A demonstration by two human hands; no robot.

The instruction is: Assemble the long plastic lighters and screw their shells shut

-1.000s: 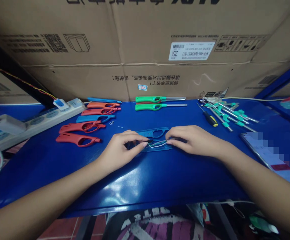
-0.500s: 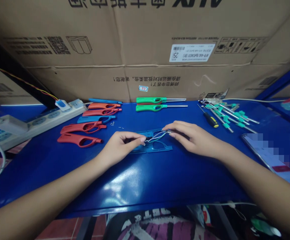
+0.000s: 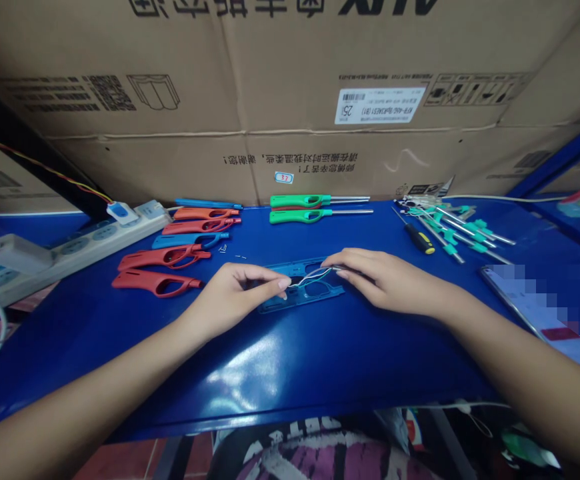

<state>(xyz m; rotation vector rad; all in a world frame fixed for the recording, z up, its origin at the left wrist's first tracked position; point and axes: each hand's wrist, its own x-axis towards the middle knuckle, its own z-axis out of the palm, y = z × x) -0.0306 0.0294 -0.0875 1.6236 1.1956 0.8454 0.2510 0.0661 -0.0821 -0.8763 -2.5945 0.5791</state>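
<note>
Two blue lighter shell halves (image 3: 320, 302) lie on the blue table, partly under my hands. My left hand (image 3: 250, 290) pinches one end of a bundle of thin wires (image 3: 307, 275) just above the shells; what else its fingertips cover is hidden. My right hand (image 3: 377, 277) is closed at the other end of the wires, on a thin dark rod-like part (image 3: 343, 269) mostly covered by the fingers. The wires bow loosely between the two hands, white and bluish.
Several red, orange and blue shells (image 3: 157, 283) lie at left beside a power strip (image 3: 77, 247). Green lighters (image 3: 297, 216) rest at the back. Right are a screwdriver (image 3: 420, 239), metal tubes with teal parts (image 3: 450, 233) and a phone (image 3: 535, 310). A cardboard box (image 3: 290, 100) stands behind.
My right hand has moved slightly down, and the wires between my hands have shifted a little. The whole view has moved slightly. Both hands keep their hold.
</note>
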